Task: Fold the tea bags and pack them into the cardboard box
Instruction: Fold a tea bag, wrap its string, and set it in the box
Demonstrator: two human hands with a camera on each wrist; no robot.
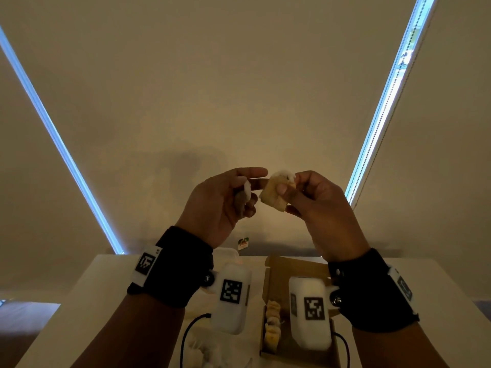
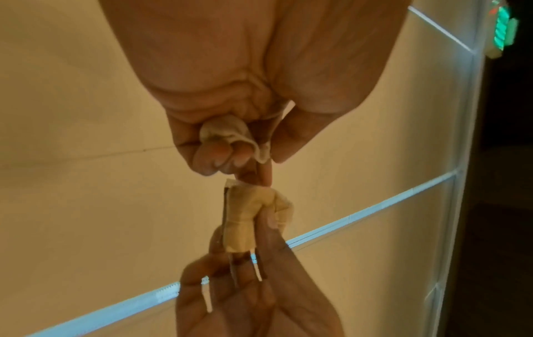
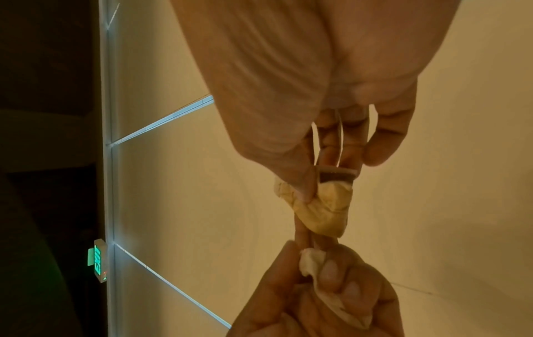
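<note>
Both hands are raised in front of a beige blind, well above the table. My right hand (image 1: 289,191) pinches a yellowish folded tea bag (image 1: 273,195) between thumb and fingers; the same tea bag (image 3: 323,209) shows in the right wrist view. My left hand (image 1: 240,192) grips a crumpled white tea bag (image 1: 247,189) in its curled lower fingers. Its straight index finger reaches to the yellowish bag (image 2: 248,216). The open cardboard box (image 1: 276,277) lies on the table below, with a row of folded tea bags (image 1: 272,325) along its left side.
A small green and red paper tag (image 1: 243,244) hangs below the hands. Loose pale tea bags (image 1: 202,351) lie on the white table (image 1: 93,293) left of the box. Something white (image 1: 225,253) stands behind the left wrist. A green exit sign (image 3: 98,262) glows off to the side.
</note>
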